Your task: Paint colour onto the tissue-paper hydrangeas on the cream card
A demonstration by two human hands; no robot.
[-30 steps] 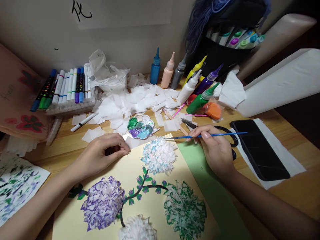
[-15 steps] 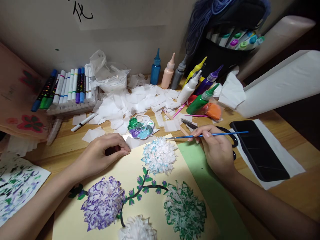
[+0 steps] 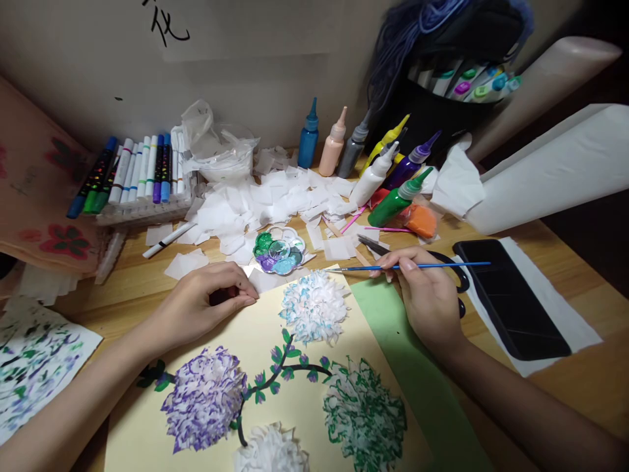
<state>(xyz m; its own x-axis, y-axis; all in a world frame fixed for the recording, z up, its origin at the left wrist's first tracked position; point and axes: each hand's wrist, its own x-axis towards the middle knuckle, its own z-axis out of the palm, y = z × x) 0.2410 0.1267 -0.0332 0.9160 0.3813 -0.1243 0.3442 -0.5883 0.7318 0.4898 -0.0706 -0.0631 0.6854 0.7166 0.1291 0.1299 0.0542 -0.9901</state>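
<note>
A thin blue paintbrush (image 3: 383, 267) is pinched in my right hand (image 3: 425, 295), its tip at the top edge of a white paper flower (image 3: 314, 307) with light blue touches. My left hand (image 3: 213, 298) has its fingers closed on the top edge of the cream sheet (image 3: 275, 419). Also on the sheet are a purple-tipped flower (image 3: 204, 400), a green-tipped flower (image 3: 364, 416) and a plain white one (image 3: 272, 451), with a painted dark branch between them. Just beyond the sheet lies a flower-shaped palette (image 3: 279, 250) with green, purple and blue paint.
White paper squares (image 3: 265, 200) are scattered behind the palette. Several paint bottles (image 3: 376, 174) stand behind them. Markers (image 3: 142, 170) lie in a rack at the left. Scissors (image 3: 459, 275) and a black phone (image 3: 511, 298) are on the right, near a paper roll (image 3: 555, 170).
The whole view has shifted slightly, so things appear a little further right and lower. Both hands keep nearly the same pose, and the brush tip stays at the light blue flower.
</note>
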